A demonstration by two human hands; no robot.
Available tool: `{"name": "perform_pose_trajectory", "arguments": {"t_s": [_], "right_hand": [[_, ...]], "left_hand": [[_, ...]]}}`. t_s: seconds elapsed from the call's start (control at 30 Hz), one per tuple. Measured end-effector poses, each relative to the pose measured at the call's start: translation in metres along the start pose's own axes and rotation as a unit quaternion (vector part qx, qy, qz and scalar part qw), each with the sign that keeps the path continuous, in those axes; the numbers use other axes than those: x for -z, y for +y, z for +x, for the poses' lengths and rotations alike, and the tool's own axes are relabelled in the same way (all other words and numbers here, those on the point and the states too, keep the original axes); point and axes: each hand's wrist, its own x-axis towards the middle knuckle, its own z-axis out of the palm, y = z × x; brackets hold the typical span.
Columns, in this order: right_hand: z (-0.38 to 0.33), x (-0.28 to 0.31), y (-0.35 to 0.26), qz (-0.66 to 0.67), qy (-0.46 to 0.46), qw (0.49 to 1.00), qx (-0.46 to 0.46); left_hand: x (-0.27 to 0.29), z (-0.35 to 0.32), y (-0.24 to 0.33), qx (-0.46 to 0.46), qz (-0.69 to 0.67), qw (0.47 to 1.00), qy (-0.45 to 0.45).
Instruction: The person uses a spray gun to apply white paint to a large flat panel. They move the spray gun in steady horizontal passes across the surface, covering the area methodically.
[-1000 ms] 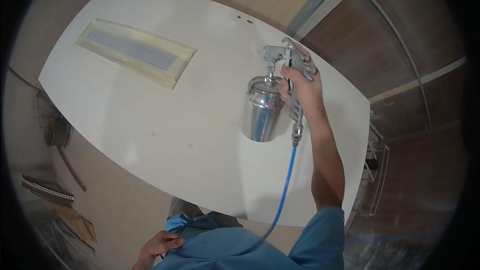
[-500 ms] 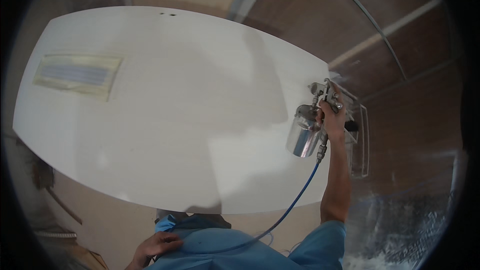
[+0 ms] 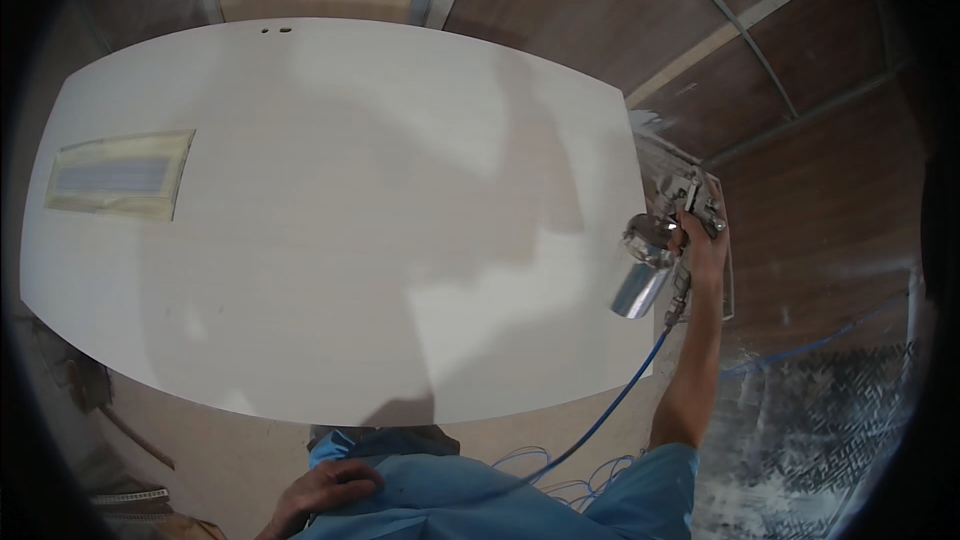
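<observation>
Spray gun (image 3: 706,208) sits within the right hand (image 3: 704,238), its handle running lengthwise down the palm toward the wrist. That hand is closed around the handle, fingers curled on the side toward the cup; their exact place on the trigger is too small to tell. The metal cup (image 3: 641,290) hangs just left of the knuckles, tilted, overlapping the right end of the white panel (image 3: 300,200) in view; I cannot tell the height between them. The panel stretches leftward from this hand, its long axis crosswise. The blue hose (image 3: 622,392) drops from below the grip toward the waist. The left hand (image 3: 333,486), much farther from the gun, rests loosely bent against the blue shirt (image 3: 450,495); whether it grips anything is hidden.
</observation>
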Motion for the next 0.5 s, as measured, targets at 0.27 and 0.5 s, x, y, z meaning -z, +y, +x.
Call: {"name": "perform_pose_trajectory", "arguments": {"t_s": [0.27, 0.5], "right_hand": [[-0.029, -0.123, -0.055, 0.122, -0.16, 0.979, -0.033], [-0.038, -0.252, -0.118, 0.13, -0.281, 0.951, 0.017]], "left_hand": [[0.027, -0.007, -0.07, -0.055, 0.017, 0.998, 0.032], [0.027, -0.03, -0.129, -0.104, -0.164, 0.978, 0.081]]}}
